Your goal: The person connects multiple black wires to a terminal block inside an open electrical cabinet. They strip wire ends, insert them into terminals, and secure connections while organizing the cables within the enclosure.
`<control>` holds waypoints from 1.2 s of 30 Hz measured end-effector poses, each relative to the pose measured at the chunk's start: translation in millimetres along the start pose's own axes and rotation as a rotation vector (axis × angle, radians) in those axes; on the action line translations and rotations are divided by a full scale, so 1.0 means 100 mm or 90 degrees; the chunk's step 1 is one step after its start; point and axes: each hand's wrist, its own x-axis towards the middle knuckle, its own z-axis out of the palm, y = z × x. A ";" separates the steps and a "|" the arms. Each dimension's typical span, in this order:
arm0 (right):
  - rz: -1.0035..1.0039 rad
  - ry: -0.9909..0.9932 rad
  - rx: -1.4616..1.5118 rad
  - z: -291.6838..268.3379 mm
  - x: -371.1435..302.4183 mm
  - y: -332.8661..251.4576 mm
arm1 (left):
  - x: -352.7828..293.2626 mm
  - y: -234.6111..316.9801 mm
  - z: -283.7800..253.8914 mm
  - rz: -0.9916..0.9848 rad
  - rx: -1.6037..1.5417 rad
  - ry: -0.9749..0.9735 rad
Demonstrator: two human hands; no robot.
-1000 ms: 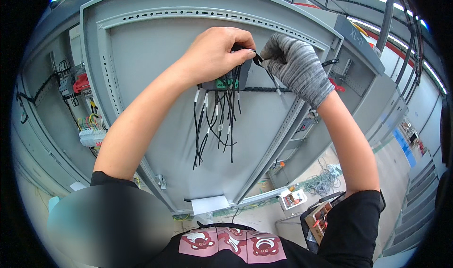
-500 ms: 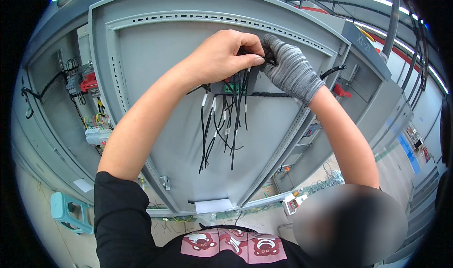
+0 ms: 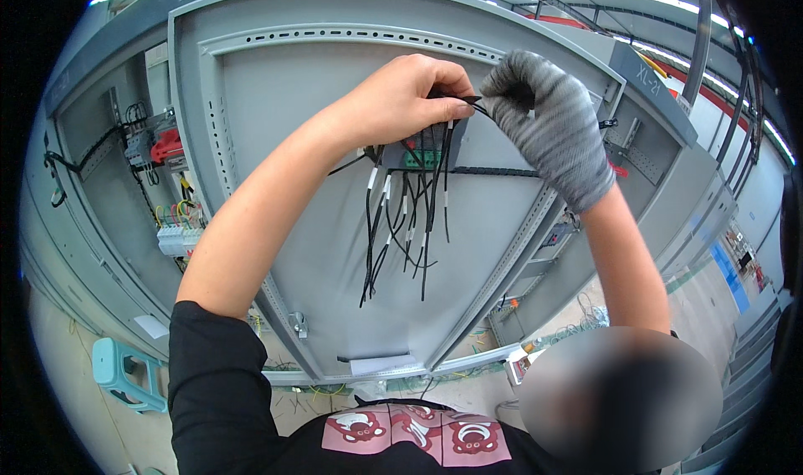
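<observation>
My grey-striped, knit-gloved R hand [image 3: 548, 128] shifts twd 2 o'clock, baring a thin black strip [image 3: 475, 100], approx 1 o'clock in view; prob. L now steadies it. Bare L hand [image 3: 410, 99] pinches it firmly; R's curled, can't tell if gripping. White-sleeved black wires [image 3: 368, 228] hang at L's 6 o'clock.

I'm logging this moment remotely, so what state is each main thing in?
Left hand: bare, pinching black strand
Right hand: gloved, fingers curled, hold unclear
Hanging black wires: lower ends loose
Green terminal block: partly covered by wires
Left cabinet: open, components exposed
Teal stool: upright
</observation>
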 end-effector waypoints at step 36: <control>0.418 -0.277 0.247 0.12 0.14 0.14 | -1.08 0.56 0.60 0.197 -0.230 0.573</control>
